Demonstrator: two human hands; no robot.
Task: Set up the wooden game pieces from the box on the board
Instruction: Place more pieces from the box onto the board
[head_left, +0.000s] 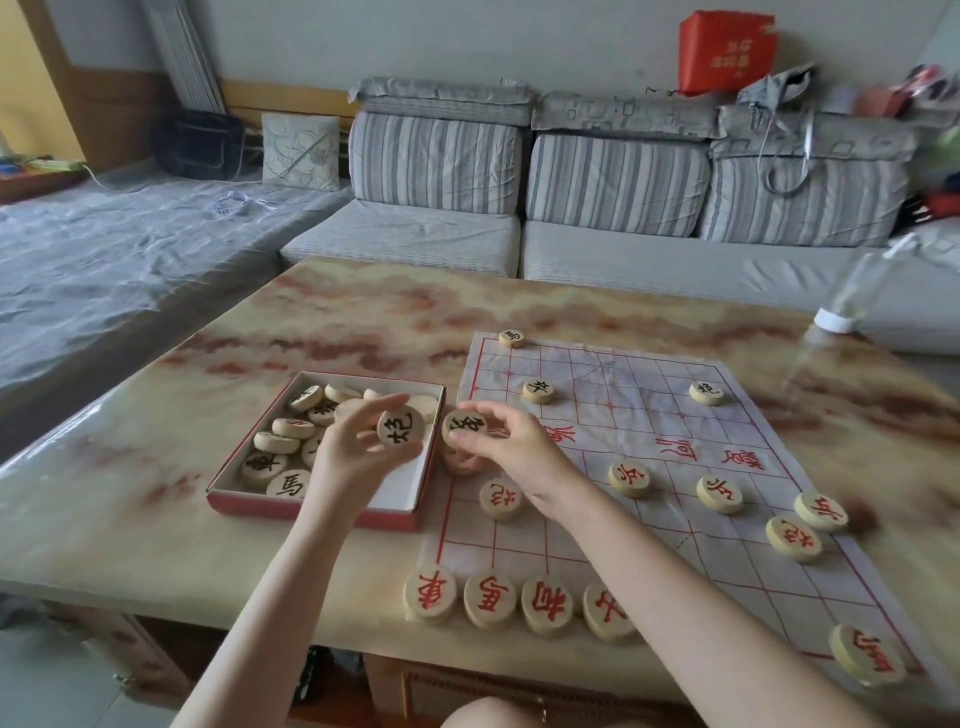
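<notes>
Where right hand (511, 447) hangs, obscured piece (460, 466).

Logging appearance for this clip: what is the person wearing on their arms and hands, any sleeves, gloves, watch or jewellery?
Nothing shows. The left hand and right hand are ungloved, with no rings visible, and neither wrist carries a watch or bracelet. Both forearms are bare down to the bottom edge of the frame; no sleeve comes into view.

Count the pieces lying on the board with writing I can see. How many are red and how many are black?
Red pieces: 10
Black pieces: 3
Total: 13
</notes>
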